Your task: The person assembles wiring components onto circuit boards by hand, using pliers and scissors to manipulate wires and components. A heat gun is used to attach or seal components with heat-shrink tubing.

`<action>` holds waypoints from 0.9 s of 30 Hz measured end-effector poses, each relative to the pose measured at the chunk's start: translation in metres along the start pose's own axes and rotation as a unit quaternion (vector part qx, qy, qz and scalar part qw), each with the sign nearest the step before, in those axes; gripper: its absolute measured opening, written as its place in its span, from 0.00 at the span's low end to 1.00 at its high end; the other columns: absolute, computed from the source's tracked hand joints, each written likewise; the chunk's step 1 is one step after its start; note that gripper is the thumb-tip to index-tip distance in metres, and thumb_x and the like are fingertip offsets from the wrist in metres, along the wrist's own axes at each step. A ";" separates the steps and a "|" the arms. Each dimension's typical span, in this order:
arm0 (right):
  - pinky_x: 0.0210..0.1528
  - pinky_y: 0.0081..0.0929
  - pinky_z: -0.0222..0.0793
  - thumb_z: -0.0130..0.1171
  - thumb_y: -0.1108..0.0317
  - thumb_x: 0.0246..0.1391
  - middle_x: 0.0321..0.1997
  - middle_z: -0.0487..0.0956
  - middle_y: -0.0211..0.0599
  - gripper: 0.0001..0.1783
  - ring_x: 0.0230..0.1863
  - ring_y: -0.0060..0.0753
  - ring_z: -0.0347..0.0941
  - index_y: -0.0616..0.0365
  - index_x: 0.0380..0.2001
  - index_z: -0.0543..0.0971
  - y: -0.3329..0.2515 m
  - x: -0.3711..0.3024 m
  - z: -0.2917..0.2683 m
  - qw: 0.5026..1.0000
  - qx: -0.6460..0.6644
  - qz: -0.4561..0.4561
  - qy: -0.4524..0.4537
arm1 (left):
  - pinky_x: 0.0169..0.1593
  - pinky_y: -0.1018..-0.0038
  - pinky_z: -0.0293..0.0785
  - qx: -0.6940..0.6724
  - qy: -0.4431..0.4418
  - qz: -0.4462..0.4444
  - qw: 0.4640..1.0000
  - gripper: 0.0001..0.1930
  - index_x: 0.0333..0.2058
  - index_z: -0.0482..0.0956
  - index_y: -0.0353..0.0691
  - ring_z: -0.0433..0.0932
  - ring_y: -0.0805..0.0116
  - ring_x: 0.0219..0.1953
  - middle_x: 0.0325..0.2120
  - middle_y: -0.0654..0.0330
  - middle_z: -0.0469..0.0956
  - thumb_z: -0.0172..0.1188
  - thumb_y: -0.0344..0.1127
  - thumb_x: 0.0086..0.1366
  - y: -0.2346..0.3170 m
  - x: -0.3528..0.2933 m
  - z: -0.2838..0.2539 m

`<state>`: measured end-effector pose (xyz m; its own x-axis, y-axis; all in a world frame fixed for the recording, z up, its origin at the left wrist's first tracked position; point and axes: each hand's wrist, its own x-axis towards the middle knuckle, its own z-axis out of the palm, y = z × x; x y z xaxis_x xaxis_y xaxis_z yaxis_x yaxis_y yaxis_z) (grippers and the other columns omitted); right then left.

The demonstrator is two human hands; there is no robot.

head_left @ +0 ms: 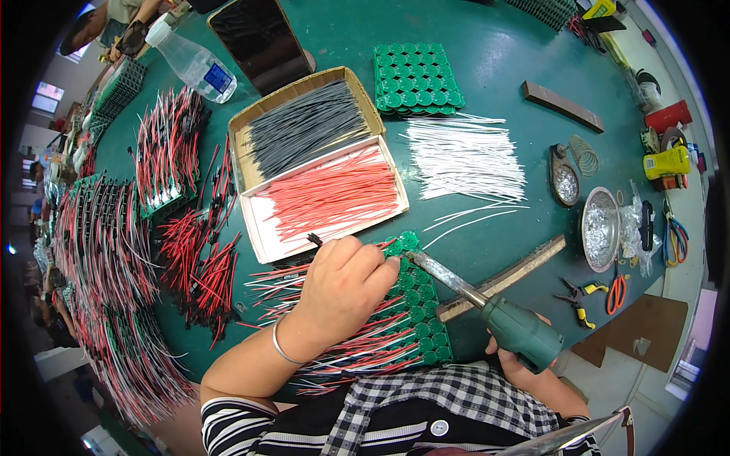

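My left hand is closed in a pinch over the top of a green circuit board panel made of round boards. A black connector on a wire lead sticks out behind its knuckles; the lead itself is mostly hidden by the fingers. My right hand is wrapped round a green soldering gun. The gun's metal tip is close to the left fingertips at the panel's upper edge; whether it touches is too small to tell. Rows of red, white and black leads lie across the panel's left part.
Boxes of black wires and red wires stand ahead, with white wires beside them. Wired boards are piled left. A wooden strip, metal bowl, pliers and bottle lie around.
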<state>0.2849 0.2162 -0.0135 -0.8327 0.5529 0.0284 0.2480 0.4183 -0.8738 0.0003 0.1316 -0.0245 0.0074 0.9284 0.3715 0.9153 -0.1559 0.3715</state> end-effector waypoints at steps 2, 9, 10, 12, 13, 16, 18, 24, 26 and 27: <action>0.37 0.24 0.68 0.52 0.63 0.57 0.30 0.76 0.35 0.17 0.25 0.25 0.74 0.64 0.45 0.72 0.001 -0.001 0.000 1.000 -0.010 -0.005 -0.007 | 0.31 0.70 0.63 0.003 -0.002 -0.001 1.000 0.08 0.29 0.78 0.41 0.67 0.66 0.27 0.23 0.65 0.69 0.61 0.28 0.46 0.000 -0.001 0.000; 0.36 0.24 0.68 0.52 0.63 0.57 0.25 0.76 0.32 0.16 0.25 0.24 0.73 0.64 0.42 0.73 -0.001 0.007 0.002 1.000 -0.001 -0.005 0.002 | 0.31 0.70 0.64 0.002 -0.004 -0.001 1.000 0.09 0.29 0.78 0.42 0.67 0.66 0.27 0.23 0.64 0.69 0.62 0.28 0.45 -0.001 -0.001 0.001; 0.36 0.25 0.67 0.52 0.62 0.57 0.24 0.75 0.31 0.15 0.24 0.23 0.72 0.64 0.41 0.73 -0.001 0.007 0.002 1.000 0.008 -0.003 0.002 | 0.31 0.70 0.64 0.002 -0.004 -0.001 1.000 0.09 0.29 0.78 0.42 0.67 0.66 0.27 0.23 0.64 0.69 0.62 0.28 0.45 -0.001 0.000 0.001; 0.36 0.25 0.67 0.52 0.61 0.57 0.22 0.75 0.30 0.16 0.24 0.24 0.72 0.63 0.41 0.73 -0.004 0.005 0.003 1.000 0.005 0.014 0.005 | 0.31 0.70 0.64 0.001 -0.006 -0.001 1.000 0.08 0.29 0.78 0.41 0.67 0.66 0.27 0.23 0.64 0.69 0.62 0.28 0.45 -0.001 0.000 0.001; 0.36 0.26 0.67 0.52 0.59 0.57 0.21 0.75 0.29 0.16 0.24 0.24 0.72 0.63 0.40 0.74 -0.005 0.004 0.003 1.000 0.001 0.030 0.009 | 0.31 0.70 0.64 0.000 -0.006 -0.001 1.000 0.08 0.29 0.78 0.41 0.67 0.66 0.27 0.23 0.64 0.69 0.62 0.28 0.45 -0.001 0.000 0.002; 0.37 0.26 0.66 0.51 0.55 0.57 0.21 0.75 0.28 0.18 0.24 0.25 0.72 0.62 0.39 0.75 0.001 0.008 -0.003 0.994 -0.091 -0.055 -0.015 | 0.31 0.70 0.64 0.003 -0.006 -0.003 1.000 0.08 0.28 0.77 0.41 0.67 0.66 0.27 0.23 0.64 0.69 0.62 0.28 0.45 -0.001 -0.001 0.002; 0.37 0.29 0.69 0.54 0.65 0.51 0.28 0.77 0.35 0.13 0.28 0.34 0.75 0.60 0.37 0.77 -0.006 0.006 -0.006 0.997 -0.073 -0.017 -0.011 | 0.31 0.70 0.64 0.002 -0.002 -0.004 1.000 0.08 0.28 0.77 0.42 0.67 0.66 0.27 0.23 0.64 0.69 0.62 0.28 0.46 -0.001 -0.001 0.002; 0.37 0.34 0.72 0.55 0.74 0.45 0.35 0.79 0.41 0.11 0.33 0.43 0.77 0.58 0.35 0.79 -0.004 0.002 -0.008 1.000 -0.021 -0.019 0.005 | 0.31 0.70 0.64 0.003 -0.011 -0.009 1.000 0.09 0.29 0.77 0.41 0.67 0.65 0.27 0.23 0.63 0.68 0.61 0.27 0.46 0.001 0.002 0.001; 0.38 0.34 0.72 0.55 0.74 0.45 0.35 0.79 0.41 0.11 0.33 0.44 0.77 0.58 0.35 0.79 -0.006 0.002 -0.006 1.000 -0.010 0.015 0.004 | 0.31 0.70 0.64 0.001 -0.009 -0.007 1.000 0.09 0.29 0.77 0.41 0.67 0.65 0.27 0.23 0.63 0.68 0.61 0.27 0.46 0.001 0.001 0.001; 0.38 0.34 0.73 0.55 0.74 0.45 0.36 0.79 0.41 0.12 0.34 0.44 0.77 0.58 0.36 0.79 -0.007 0.003 -0.005 1.000 -0.006 0.018 0.007 | 0.31 0.70 0.64 -0.001 -0.006 -0.006 1.000 0.09 0.29 0.77 0.41 0.68 0.65 0.27 0.23 0.63 0.68 0.61 0.27 0.46 0.001 0.001 0.000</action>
<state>0.2834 0.2181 -0.0049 -0.8167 0.5770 0.0044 0.2826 0.4065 -0.8689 0.0017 0.1324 -0.0240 0.0019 0.9339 0.3574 0.9145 -0.1462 0.3773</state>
